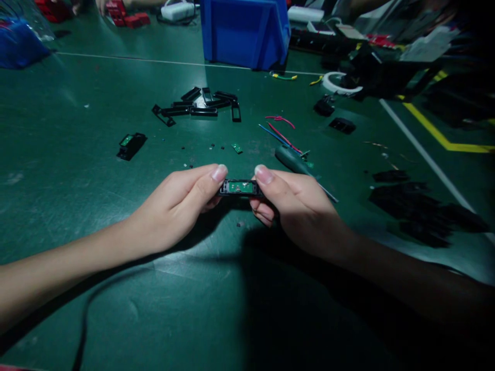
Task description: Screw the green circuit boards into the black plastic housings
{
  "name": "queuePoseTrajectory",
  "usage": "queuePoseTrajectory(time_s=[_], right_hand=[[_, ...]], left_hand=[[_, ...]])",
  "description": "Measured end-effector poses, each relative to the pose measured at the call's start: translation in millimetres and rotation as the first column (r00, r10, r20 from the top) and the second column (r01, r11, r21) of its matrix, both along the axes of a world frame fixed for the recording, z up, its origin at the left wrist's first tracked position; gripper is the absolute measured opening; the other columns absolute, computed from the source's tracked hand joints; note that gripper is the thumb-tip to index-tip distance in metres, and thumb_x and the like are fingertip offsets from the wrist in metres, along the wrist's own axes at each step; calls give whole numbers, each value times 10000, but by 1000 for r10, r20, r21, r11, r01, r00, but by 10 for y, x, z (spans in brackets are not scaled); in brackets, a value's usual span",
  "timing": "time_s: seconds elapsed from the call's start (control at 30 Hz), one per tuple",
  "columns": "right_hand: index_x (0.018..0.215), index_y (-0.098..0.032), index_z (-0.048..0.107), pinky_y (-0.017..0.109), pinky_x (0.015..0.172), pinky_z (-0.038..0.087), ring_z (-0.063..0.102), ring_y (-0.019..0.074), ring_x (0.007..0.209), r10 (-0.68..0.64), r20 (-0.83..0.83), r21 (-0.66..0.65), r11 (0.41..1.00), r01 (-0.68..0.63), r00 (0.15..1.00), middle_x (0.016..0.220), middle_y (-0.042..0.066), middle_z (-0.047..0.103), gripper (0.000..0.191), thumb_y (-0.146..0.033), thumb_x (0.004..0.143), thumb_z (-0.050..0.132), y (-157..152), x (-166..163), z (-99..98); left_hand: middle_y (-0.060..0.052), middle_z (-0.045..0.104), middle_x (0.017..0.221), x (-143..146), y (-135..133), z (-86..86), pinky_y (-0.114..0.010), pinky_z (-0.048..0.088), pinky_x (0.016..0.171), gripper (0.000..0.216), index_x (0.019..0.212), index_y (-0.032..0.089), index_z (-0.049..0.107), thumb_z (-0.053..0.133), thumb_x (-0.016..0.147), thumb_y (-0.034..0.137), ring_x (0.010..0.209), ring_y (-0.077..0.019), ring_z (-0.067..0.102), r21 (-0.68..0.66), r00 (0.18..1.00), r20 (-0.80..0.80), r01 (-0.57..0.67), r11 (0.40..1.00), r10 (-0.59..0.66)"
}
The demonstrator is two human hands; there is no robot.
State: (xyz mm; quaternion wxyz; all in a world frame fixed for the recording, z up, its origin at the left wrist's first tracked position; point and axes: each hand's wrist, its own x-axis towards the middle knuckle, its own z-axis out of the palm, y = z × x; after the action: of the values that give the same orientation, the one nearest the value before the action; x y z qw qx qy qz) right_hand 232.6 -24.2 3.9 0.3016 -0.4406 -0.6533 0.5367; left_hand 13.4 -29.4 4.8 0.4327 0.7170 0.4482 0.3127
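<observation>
Between my two hands is a small black plastic housing with a green circuit board [240, 187] set in it. My left hand [181, 203] grips its left end, thumb on top and fingers curled beneath. The right end is pinched the same way by my right hand [299, 206]. Just beyond my right hand lies a dark green screwdriver-like tool [292, 158], its handle partly hidden, with red and blue wires [284, 136] beside it. A loose bit of green circuit board [237, 148] rests on the table past my thumbs.
Several black rectangular frames [203, 111] lie in a loose pile ahead. Left of them sits another black housing with a board [131, 146]. A blue bin [244, 33] stands at the back. Dark parts [417, 203] are heaped at the right. Other people's hands [102, 6] show at the far edge.
</observation>
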Motion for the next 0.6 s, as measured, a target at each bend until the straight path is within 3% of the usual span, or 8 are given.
queuePoseTrajectory(time_s=[0.4,0.6], right_hand=[[683,-220,527,310,556,353,450,132,566,-58,-19,17,998,59,998,609,-4,521,571,-694,1002,505,-2,-42,9],[636,-216,511,304,489,273,351,99,511,-89,68,89,993,83,994,553,-43,435,518,-601,936,683,-19,-89,64]], left_hand=[[28,388,618,28,15,17,-222,318,481,469,673,197,447,498,1075,435,552,-95,357,17,995,50,-91,996,90],[35,384,601,27,13,34,-236,306,485,471,654,197,420,503,1074,395,545,-92,358,105,994,18,-109,988,108]])
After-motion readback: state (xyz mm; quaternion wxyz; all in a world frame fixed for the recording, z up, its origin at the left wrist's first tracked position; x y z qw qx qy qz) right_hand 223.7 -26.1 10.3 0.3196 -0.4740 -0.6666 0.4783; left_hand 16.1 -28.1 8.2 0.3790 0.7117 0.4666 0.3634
